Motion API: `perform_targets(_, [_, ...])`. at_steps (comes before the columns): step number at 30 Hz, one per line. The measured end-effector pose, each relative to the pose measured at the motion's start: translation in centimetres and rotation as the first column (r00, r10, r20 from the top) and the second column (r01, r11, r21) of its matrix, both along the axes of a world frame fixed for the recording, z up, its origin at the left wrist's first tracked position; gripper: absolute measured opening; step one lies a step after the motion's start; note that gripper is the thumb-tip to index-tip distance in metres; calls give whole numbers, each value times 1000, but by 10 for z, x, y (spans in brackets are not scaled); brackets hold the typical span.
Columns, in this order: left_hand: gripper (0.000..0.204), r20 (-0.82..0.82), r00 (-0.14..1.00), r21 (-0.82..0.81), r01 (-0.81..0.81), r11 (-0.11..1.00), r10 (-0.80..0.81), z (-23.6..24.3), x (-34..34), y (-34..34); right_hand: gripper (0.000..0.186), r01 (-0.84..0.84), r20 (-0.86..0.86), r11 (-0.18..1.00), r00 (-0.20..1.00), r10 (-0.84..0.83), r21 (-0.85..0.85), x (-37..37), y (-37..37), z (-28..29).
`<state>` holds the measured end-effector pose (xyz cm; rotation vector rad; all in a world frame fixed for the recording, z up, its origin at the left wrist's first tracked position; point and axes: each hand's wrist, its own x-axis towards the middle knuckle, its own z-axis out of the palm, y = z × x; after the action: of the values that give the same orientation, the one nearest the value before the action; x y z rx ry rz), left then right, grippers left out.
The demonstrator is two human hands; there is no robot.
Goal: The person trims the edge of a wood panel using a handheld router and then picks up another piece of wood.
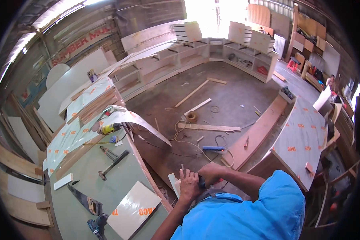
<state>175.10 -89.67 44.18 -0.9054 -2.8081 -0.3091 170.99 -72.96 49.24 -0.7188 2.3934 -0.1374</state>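
At 6 o'clock, next to the left hand (189, 185), a pale strip (173, 182) looks smooth and matt. The shirt (244, 216) at 5 o'clock is of soft, wrinkled cloth. Toward 8 o'clock, the green worktop (66, 212) is smooth with a weak shine, and the saw (79, 197) has a dark metal blade. The panel (132, 210) at 7 o'clock is glossy; the drill (98, 226) there seems of plastic. At 3 o'clock, the long board (258, 132) is matt, reddish wood. The stool (293, 64) at 2 o'clock looks plastic.
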Motion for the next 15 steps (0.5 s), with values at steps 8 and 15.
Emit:
perform_targets(8, [58,113,993,288,10,957,-44,9,0,23,41,-59,-323,982,947,-2,-181,14,42,20])
perform_targets(15, [61,625,684,211,-613,762,377,9,13,5,39,493,141,265,643,-753,-829,41,45,29])
